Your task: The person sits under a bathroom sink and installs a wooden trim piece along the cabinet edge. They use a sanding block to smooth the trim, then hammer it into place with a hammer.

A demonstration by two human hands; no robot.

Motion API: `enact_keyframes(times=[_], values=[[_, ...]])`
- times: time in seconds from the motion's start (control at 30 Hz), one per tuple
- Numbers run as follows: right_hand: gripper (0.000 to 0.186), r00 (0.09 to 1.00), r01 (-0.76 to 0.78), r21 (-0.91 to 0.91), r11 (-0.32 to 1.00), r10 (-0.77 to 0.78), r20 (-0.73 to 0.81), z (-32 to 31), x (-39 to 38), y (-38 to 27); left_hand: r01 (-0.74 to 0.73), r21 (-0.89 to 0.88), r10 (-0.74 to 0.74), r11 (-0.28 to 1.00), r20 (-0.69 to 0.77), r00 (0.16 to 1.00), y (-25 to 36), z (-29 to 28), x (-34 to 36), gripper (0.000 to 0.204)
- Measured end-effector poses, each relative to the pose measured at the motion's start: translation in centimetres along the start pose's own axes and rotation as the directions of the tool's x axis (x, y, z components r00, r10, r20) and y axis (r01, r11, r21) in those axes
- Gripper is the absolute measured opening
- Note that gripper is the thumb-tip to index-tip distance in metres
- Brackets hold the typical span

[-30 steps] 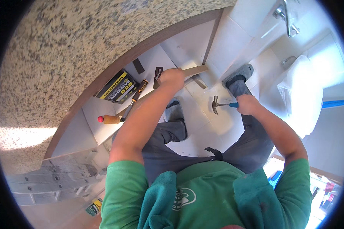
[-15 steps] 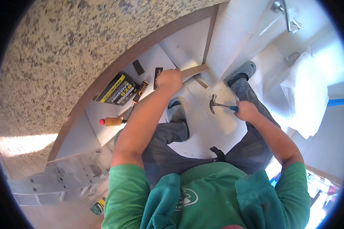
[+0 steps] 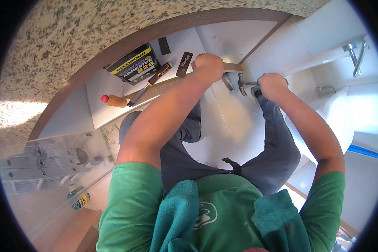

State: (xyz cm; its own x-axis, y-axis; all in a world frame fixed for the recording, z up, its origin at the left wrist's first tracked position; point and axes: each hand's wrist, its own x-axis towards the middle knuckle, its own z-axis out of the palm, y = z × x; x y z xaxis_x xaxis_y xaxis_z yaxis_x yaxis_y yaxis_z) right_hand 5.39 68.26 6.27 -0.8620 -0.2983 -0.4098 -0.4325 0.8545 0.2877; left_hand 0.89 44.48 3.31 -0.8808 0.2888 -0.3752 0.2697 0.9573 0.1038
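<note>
My right hand (image 3: 273,85) grips the handle of a claw hammer (image 3: 242,85), its metal head pointing left toward the cabinet's lower edge. My left hand (image 3: 209,66) is closed at a brown wood-look strip (image 3: 232,66) along the front of the cabinet floor; its fingertips are hidden. Just below the strip, between the left hand and the hammer head, shows a short narrow piece (image 3: 228,82). Beside my left hand lies a dark flat card-like piece (image 3: 184,64).
Inside the cabinet are a black-and-yellow adhesive can (image 3: 134,64), an orange-and-black tool (image 3: 150,83), a bottle with a red cap (image 3: 114,101) and a dark flat block (image 3: 164,45). A granite countertop (image 3: 71,42) overhangs them. A ladder (image 3: 42,164) lies left; a white bag (image 3: 338,117) stands right.
The hammer and my right hand have moved up and forward, near the cabinet's right corner. My view has shifted, and my left hand remains at the strip.
</note>
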Motion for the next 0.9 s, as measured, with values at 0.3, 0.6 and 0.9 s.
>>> enact_keyframes(times=[0.3, 0.6, 0.9], values=[[0.020, 0.990, 0.060, -0.136, 0.989, -0.042, 0.133, -2.8, 3.0, -1.1, 0.003, -0.073, 0.001, 0.997, 0.054, 0.999, -0.5, -0.4, -0.1, 0.032], [0.021, 0.987, 0.093, -0.166, 0.982, -0.069, 0.143, -2.7, 3.7, -1.6, 0.030, -0.094, -0.026, 0.995, 0.046, 0.999, -0.9, 0.2, 0.1, 0.032], [0.019, 0.994, 0.009, 0.081, 0.997, -0.018, 0.105, 0.0, -0.7, -2.2, 0.008, -0.064, -0.009, 0.998, -0.011, 1.000, -1.2, 1.4, 0.9, 0.026]])
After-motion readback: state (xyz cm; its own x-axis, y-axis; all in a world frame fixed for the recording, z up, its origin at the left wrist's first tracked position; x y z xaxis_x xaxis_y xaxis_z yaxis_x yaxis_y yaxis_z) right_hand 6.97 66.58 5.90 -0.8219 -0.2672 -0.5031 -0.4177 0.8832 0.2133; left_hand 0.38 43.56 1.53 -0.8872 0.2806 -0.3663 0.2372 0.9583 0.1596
